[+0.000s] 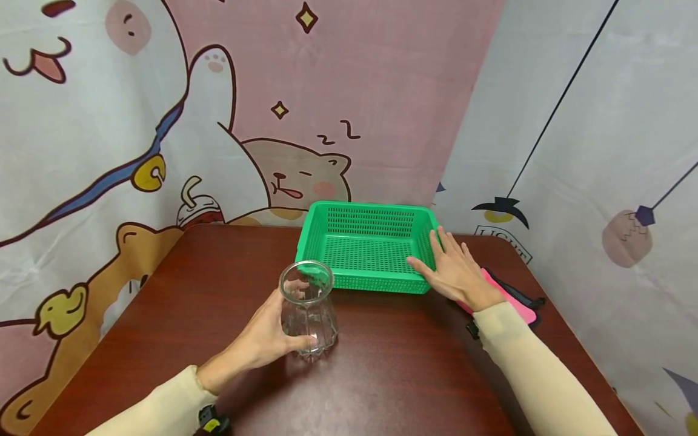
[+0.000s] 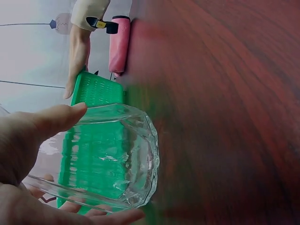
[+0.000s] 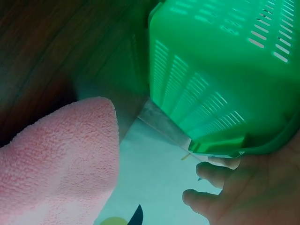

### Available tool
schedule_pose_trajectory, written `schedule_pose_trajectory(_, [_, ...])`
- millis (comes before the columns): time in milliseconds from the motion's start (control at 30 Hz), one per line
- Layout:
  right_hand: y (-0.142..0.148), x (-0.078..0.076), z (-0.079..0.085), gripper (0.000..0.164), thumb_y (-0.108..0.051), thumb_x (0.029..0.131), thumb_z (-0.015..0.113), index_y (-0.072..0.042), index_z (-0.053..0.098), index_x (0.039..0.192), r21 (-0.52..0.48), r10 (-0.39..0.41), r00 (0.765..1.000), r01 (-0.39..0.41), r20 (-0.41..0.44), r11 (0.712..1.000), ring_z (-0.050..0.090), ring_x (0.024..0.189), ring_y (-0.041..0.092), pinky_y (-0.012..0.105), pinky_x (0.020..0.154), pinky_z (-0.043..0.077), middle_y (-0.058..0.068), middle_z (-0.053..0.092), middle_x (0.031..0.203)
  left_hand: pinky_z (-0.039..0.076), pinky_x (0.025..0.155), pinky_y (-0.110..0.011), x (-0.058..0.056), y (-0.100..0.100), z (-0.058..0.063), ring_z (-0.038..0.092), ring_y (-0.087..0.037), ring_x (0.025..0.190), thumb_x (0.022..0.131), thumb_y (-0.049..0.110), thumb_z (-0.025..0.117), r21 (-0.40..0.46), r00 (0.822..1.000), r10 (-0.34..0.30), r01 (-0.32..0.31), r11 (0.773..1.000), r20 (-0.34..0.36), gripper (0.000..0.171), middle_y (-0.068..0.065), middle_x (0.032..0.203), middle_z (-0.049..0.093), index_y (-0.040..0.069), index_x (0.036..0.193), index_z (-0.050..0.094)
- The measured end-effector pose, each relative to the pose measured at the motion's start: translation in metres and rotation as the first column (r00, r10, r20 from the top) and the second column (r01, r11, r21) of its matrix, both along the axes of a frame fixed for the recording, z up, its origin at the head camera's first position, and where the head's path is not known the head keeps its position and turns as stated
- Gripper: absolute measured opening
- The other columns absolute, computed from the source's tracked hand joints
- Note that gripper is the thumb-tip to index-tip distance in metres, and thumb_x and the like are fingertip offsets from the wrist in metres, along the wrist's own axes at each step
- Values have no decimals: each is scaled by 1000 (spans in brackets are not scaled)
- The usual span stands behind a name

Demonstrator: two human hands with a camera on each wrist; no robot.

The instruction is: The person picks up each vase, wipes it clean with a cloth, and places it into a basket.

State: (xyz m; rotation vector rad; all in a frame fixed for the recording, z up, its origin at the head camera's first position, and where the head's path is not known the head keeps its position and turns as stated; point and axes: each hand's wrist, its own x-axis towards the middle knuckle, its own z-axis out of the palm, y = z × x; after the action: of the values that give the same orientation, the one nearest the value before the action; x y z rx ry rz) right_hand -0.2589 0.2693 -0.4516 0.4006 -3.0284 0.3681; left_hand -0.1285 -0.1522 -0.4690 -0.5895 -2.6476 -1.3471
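My left hand (image 1: 257,340) grips a clear glass jar (image 1: 323,324) from its left side, thumb across the front and fingers behind. Upright in the head view, the ribbed jar has a wide round mouth. Through its glass in the left wrist view, the green basket (image 2: 97,88) shows behind. A green plastic basket (image 1: 376,282) with slotted walls rests at the back of the table. My right hand (image 1: 457,274) lies at the basket's right rim with its fingers extended. In the right wrist view, fingers (image 3: 213,174) touch along the rim from outside.
A pink fuzzy cloth item (image 1: 518,306) with dark edging lies right of the basket, partly under my right forearm. The dark red wooden table (image 1: 392,375) meets printed cartoon curtains (image 1: 392,109) at the back and sides.
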Motion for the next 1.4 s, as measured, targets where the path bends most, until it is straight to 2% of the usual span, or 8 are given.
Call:
schedule_pose_trajectory(200, [-2, 2, -1, 112, -87, 98, 31, -10, -2, 172, -10, -8, 1000, 8, -4, 1000, 4, 168, 42, 70, 131, 2, 17, 1, 181, 52, 105, -59, 0, 0, 1, 65, -28, 127, 66, 18, 104, 5, 1000, 10, -10, 1000, 6, 99, -12, 137, 66, 21, 149, 50])
schedule_pose_trajectory(567, [-1, 2, -3, 118, -90, 96, 32, -4, 2, 171, -13, -27, 1000, 27, 4, 1000, 5, 168, 41, 69, 131, 3, 18, 1, 181, 55, 100, -58, -4, 0, -2, 69, -22, 120, 62, 21, 106, 12, 998, 32, -32, 999, -51, 94, -7, 129, 71, 21, 143, 57])
schedule_pose_trajectory(800, [-1, 2, -2, 118, -90, 96, 32, -2, 7, 171, -11, -23, 1000, 23, -10, 1000, 6, 168, 41, 69, 131, 5, 19, 3, 181, 55, 104, -57, -6, -1, 1, 67, -21, 126, 60, 28, 106, -6, 993, 45, -46, 999, -113, 95, -2, 132, 71, 23, 142, 59])
schedule_pose_trajectory(933, [-1, 2, 1, 118, -89, 96, 32, -1, 5, 171, -8, -18, 1000, 18, -3, 1000, 4, 168, 41, 69, 131, 6, 19, 1, 181, 55, 104, -57, -6, 0, 13, 67, -18, 127, 61, 32, 106, -20, 990, 53, -56, 998, -134, 94, 0, 132, 71, 24, 142, 59])
schedule_pose_trajectory(1200, [0, 2, -3, 121, -90, 95, 35, -1, 5, 171, -26, -27, 1000, 27, -3, 999, 2, 168, 39, 69, 131, 6, 17, -3, 181, 55, 99, -48, -6, 4, 51, 68, -13, 121, 61, 40, 105, -50, 981, 63, -73, 996, -185, 94, 7, 127, 72, 31, 142, 57])
schedule_pose_trajectory(1400, [-1, 2, -1, 121, -90, 95, 35, 0, 9, 170, -19, -29, 999, 28, -20, 999, 4, 168, 41, 71, 130, 6, 20, 1, 180, 57, 95, -45, -12, 4, 79, 68, -10, 119, 63, 42, 104, -63, 973, 43, -59, 996, -228, 95, 12, 134, 68, 32, 143, 56])
